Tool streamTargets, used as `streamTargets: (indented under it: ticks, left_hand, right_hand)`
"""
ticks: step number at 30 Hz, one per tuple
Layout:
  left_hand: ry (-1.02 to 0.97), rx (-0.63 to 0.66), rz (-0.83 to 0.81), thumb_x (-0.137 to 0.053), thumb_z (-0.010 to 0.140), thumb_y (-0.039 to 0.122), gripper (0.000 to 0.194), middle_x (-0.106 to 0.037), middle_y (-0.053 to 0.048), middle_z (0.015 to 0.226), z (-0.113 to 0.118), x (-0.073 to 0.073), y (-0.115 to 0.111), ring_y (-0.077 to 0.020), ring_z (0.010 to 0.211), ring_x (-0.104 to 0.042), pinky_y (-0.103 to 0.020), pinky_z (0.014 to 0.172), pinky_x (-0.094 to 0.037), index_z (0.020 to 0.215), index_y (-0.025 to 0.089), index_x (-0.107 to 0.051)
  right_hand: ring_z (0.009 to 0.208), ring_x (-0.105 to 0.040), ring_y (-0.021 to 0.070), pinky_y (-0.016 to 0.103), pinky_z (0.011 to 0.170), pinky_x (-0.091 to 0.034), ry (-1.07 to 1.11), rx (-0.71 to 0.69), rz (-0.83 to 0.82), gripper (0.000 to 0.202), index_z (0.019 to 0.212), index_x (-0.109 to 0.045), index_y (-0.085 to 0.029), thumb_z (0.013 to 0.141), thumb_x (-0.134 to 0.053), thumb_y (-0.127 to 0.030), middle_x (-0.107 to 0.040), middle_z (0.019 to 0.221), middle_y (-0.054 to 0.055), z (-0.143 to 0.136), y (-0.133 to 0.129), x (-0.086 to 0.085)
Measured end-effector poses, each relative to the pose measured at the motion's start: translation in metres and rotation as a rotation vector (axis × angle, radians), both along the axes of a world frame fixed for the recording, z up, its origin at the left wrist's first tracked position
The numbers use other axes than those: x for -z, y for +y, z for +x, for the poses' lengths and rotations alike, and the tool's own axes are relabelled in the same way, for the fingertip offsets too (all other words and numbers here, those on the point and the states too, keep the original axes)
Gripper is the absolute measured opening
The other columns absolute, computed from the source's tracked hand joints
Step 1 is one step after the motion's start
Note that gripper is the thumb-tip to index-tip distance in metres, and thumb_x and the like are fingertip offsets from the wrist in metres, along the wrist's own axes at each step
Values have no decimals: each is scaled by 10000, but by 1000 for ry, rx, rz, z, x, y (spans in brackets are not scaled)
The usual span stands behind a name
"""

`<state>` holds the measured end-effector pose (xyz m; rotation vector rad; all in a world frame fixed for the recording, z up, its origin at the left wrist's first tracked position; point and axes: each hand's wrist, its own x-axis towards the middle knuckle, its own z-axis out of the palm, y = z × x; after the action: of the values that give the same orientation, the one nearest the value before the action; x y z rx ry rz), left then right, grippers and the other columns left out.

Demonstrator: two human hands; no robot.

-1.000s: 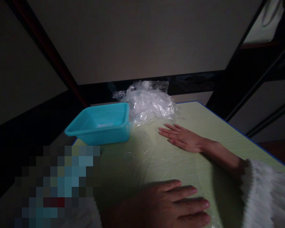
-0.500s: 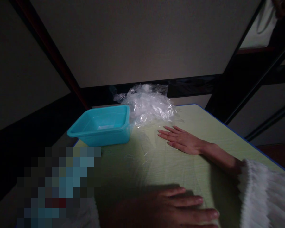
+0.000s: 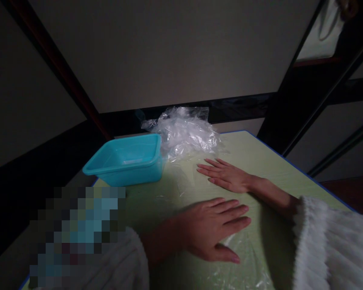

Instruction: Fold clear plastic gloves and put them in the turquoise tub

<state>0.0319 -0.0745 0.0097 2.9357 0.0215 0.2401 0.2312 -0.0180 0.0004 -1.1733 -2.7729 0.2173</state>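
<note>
A thin clear plastic bag [image 3: 245, 257] lies spread over the pale green table, its outline hard to make out. My left hand [image 3: 213, 227] is palm down with fingers spread, over the near part of the plastic. Farther back, my right hand [image 3: 225, 175] lies flat with its fingers stretched out, on or beside the far part of the sheet. Neither hand grips anything. Beyond my right hand sits a crumpled heap of clear plastic bags [image 3: 189, 135].
To the left of the heap stands a turquoise plastic basin [image 3: 139, 173]. The table [image 3: 245, 147] has a blue edge and stands against a grey panel [image 3: 181, 56]. A blurred patch [image 3: 87, 225] hides the table's near left side.
My left hand has moved away from me, from the near edge of the view to the table's middle. My right hand stays flat in about the same place. The view has shifted slightly.
</note>
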Motion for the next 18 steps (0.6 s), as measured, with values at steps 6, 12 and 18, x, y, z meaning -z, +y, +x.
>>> streamTargets:
  ticks: [6,12,18]
  left_hand:
    - [-25,77,49,-400,899,465,610,-323,-125,1452,-4,-4,-20,-236,1355,-238,-339,1123,-149,1344,52,-343]
    - [0,152,209,-305,953,369,454,-356,-47,1439,-8,-3,-33,-218,1337,-285,-320,1084,-242,1351,161,-368]
    - [-74,175,328,-204,977,292,430,-374,-7,1422,-6,8,-41,-183,1325,-302,-276,1049,-298,1326,163,-420]
  right_hand:
    - [1377,-95,269,574,1083,-130,-12,6,-22,494,1429,-234,-233,963,-225,-395,-214,1502,10,-1,-1,-3]
    - [1377,-89,271,567,1087,-126,-16,13,-36,500,1428,-245,-223,961,-215,-399,-209,1504,11,-1,0,-4]
    - [1378,-68,272,574,1087,-111,-14,10,-38,496,1429,-240,-233,963,-215,-400,-196,1507,1,0,0,-3]
